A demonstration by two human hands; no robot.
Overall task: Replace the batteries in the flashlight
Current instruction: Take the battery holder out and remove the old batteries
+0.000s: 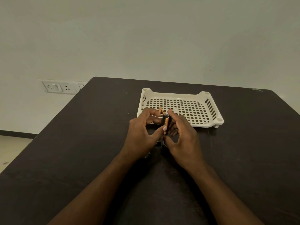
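Over the dark table, both my hands meet around a black-and-copper battery [166,122] that stands nearly upright. My left hand [140,134] pinches it, thumb on its front. My right hand [184,137] grips it from the right, with the forefinger on its top end and the thumb under its bottom end. Whether a holder surrounds the battery cannot be told. A second copper-coloured battery [160,110] lies in the tray's near left corner, just behind my left fingers. A small dark part with shiny edges [158,144] lies on the table under my hands, mostly hidden.
A white perforated plastic tray [178,95] sits on the table [81,143] just beyond my hands. The table's far edge meets a pale wall. A white socket panel [60,87] is on the wall at the left.
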